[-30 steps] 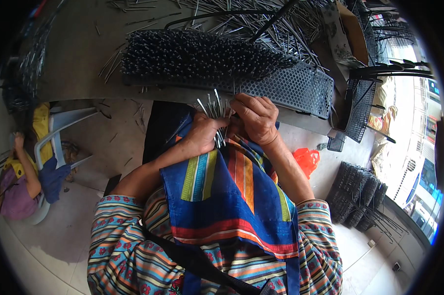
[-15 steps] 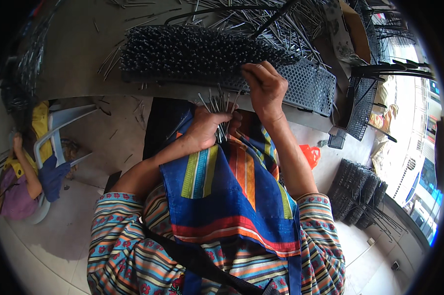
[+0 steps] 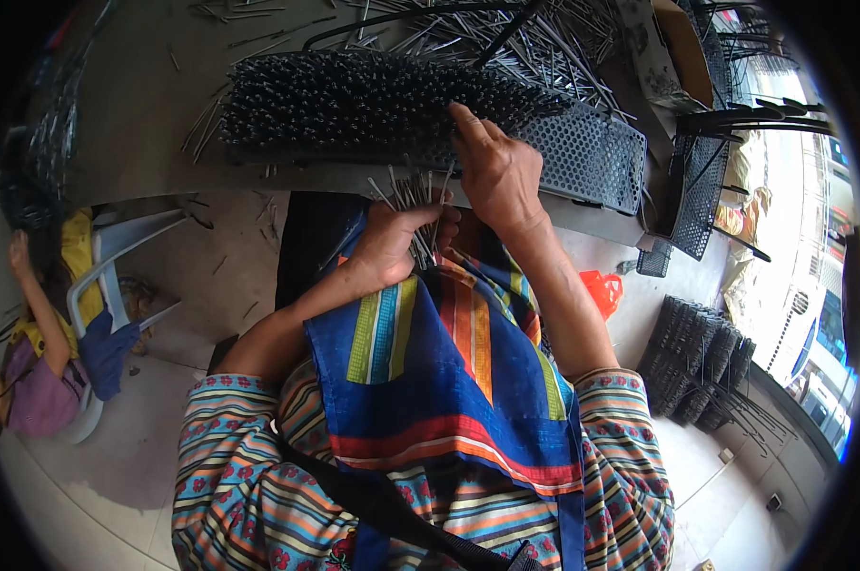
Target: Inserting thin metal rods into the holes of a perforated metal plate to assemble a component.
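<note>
A fanned bundle of thin metal rods (image 3: pixel 414 195) stands upright in my left hand (image 3: pixel 387 243), whose fingers and thumb wrap round it above my lap. Just right of the bundle and higher is my right hand (image 3: pixel 506 181). Its index finger stretches toward the front edge of the rods packed in the rack; the other fingers curl and are partly hidden, and I see no rod held in it. Dense upright dark rods (image 3: pixel 344 100) fill most of the long perforated metal rack (image 3: pixel 592 157). Only the rack's right part shows bare holes.
Loose metal rods (image 3: pixel 544 48) lie heaped behind the rack on the table (image 3: pixel 135 124). An open cardboard box (image 3: pixel 672 57) stands far right. Dark wire racks (image 3: pixel 696 362) are stacked on the floor at right. Another person (image 3: pixel 44 381) sits at left beside a plastic chair (image 3: pixel 116 276).
My right hand has gone from a pinch at the rack's front edge to an extended index finger, shifting slightly left and down. My left hand keeps its bundle. The other person's arm has risen.
</note>
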Motion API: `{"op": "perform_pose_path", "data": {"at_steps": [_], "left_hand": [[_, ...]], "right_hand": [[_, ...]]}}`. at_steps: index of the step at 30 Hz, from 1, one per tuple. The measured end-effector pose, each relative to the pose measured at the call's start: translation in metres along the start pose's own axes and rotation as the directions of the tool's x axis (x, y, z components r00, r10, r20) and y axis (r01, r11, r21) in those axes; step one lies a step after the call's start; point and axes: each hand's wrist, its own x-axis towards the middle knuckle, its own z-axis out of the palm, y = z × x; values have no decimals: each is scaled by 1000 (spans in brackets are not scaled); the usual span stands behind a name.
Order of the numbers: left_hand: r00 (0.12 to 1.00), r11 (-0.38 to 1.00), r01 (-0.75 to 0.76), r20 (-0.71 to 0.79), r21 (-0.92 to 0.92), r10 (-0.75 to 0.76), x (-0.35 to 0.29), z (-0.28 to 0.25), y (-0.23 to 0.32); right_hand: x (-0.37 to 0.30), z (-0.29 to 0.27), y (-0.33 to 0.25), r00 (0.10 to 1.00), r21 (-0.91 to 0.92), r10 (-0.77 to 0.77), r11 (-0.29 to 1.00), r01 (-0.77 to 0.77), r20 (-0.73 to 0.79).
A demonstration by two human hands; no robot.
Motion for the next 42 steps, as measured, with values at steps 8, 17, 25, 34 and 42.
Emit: {"op": "perform_pose_path", "data": {"at_steps": [8, 17, 25, 34, 42], "left_hand": [[995, 998, -34, 94, 48, 29, 0, 0, 0], [997, 988, 0, 81, 151, -13, -1, 21, 4], [999, 986, -25, 44, 166, 18, 0, 27, 1], [999, 956, -51, 33, 288, 44, 6, 15, -1], [995, 971, -30, -82, 238, 51, 0, 9, -4]], "right_hand": [[-27, 1, 6, 972, 298, 44, 954, 28, -232], [-41, -10, 22, 769, 794, 430, 171, -584, 473], [-30, -7, 24, 715, 724, 380, 149, -673, 587], [-34, -6, 17, 746, 749, 411, 194, -634, 524], [-17, -7, 25, 867, 867, 464, 492, -83, -181]]}}
